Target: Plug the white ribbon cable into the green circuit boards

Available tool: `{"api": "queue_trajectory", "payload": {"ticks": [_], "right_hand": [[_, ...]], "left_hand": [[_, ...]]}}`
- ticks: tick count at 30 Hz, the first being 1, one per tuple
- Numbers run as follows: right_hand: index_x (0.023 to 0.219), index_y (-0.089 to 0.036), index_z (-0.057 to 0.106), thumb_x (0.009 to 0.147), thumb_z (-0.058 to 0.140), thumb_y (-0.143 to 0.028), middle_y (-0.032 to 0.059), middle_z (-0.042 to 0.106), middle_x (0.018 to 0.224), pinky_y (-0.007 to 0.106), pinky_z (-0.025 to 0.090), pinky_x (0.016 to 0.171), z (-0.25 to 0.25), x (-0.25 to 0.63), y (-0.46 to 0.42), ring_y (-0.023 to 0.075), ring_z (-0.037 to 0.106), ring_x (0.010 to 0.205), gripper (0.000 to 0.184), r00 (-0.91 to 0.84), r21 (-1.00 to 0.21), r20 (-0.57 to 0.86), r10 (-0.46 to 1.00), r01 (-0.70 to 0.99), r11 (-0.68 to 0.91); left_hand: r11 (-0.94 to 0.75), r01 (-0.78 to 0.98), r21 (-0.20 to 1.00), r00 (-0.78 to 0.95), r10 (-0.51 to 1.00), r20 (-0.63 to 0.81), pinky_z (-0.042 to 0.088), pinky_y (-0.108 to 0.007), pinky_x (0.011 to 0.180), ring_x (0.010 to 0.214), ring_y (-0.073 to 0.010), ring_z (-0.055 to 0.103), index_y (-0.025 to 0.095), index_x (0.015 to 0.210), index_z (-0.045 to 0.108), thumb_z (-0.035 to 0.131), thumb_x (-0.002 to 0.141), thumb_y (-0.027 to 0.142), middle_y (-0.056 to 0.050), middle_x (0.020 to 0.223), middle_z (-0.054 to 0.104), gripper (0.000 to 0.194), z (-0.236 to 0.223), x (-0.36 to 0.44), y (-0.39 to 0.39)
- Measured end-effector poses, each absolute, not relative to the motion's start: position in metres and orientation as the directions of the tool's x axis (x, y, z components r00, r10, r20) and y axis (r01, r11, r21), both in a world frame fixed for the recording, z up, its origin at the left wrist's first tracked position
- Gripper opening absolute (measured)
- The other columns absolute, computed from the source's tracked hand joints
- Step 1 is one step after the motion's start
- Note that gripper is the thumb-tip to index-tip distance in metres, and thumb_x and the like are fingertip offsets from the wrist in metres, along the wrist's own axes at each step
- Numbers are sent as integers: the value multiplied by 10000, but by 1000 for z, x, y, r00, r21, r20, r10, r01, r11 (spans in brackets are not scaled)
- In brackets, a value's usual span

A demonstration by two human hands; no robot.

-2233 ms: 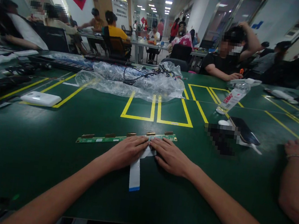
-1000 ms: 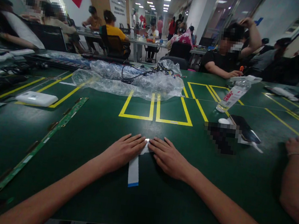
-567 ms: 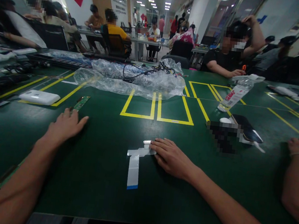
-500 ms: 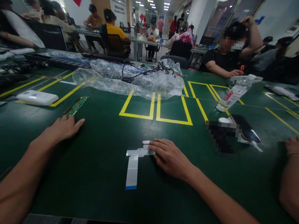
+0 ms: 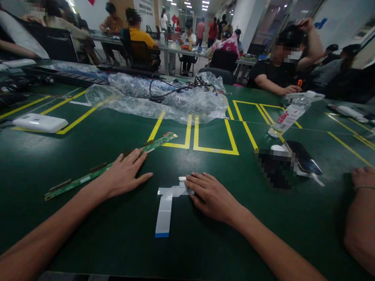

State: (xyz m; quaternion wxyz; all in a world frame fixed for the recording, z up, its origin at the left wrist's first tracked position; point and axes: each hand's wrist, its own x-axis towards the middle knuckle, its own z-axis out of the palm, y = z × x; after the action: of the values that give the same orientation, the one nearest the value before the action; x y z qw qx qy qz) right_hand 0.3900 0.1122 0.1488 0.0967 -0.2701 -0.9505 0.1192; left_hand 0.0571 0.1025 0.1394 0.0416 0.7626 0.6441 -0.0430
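Note:
A long narrow green circuit board (image 5: 80, 179) lies slantwise on the green table (image 5: 121, 237), from the near left up to a yellow marked box. My left hand (image 5: 122, 176) rests flat on the board's middle, fingers spread. A white flat ribbon cable (image 5: 165, 206) with a blue tip lies between my hands. My right hand (image 5: 211, 195) lies flat with its fingertips on the cable's upper end, beside a small metal connector (image 5: 183, 178).
Crumpled clear plastic wrap (image 5: 165, 97) with black wires lies beyond the yellow boxes. A white device (image 5: 40, 122) sits at the left; a water bottle (image 5: 286, 119) and a phone (image 5: 300, 157) at the right. Another person's arm (image 5: 369, 217) rests on the table's right side. Seated people work behind.
The board was parted from the cable and slid off to the left. My left hand reached out to it and has drawn it back toward the middle. My right hand stayed on the cable.

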Motion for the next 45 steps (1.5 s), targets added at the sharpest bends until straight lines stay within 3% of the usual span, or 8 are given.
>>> {"api": "queue_trajectory", "payload": {"ticks": [4,8,20,26,37,45], "right_hand": [[1446,-197,522,1008,475,-270,85,515,1510,534,305,1192,148,388,111,269,383,1451,447,-829,-246,148,539,497,832],[1453,-185,514,1009,474,-283,97,501,1519,551,273,1202,146,387,109,278,351,1466,457,-828,-219,162,537,500,838],[1474,-238,494,993,522,-345,132,405,1578,590,256,1191,147,391,115,322,316,1480,494,-824,-261,117,555,514,817],[1468,-255,508,1009,495,-354,112,439,1562,556,296,1178,150,394,121,294,369,1456,470,-835,-266,113,539,497,826],[1463,-240,512,1004,500,-381,122,474,1530,535,338,1143,149,395,117,305,404,1420,481,-833,-205,128,539,509,836],[1425,-222,559,999,510,-352,134,510,1497,531,361,1131,149,399,124,295,446,1391,448,-824,-259,162,543,496,829]], "left_hand": [[-506,853,131,518,852,-81,129,-551,1240,1538,-296,144,160,1607,222,314,1000,663,-118,1661,156,794,142,95,88],[-628,756,186,646,761,-53,106,-531,1251,1536,-286,157,193,1609,212,361,1005,641,-95,1663,147,767,142,113,80],[-632,766,118,632,774,41,292,-570,1192,1486,-311,309,198,1551,364,430,1035,464,-129,1612,318,585,140,123,82],[-616,783,87,612,788,69,405,-548,1132,1430,-334,408,156,1487,466,482,1015,352,-163,1544,431,511,139,132,84],[-715,696,66,690,692,213,439,-507,1128,1381,-303,480,152,1404,559,548,996,227,-149,1475,523,415,131,130,84],[-699,704,126,666,711,225,469,-514,1104,1350,-293,518,148,1387,577,532,997,227,-148,1442,557,401,136,133,86]]}}
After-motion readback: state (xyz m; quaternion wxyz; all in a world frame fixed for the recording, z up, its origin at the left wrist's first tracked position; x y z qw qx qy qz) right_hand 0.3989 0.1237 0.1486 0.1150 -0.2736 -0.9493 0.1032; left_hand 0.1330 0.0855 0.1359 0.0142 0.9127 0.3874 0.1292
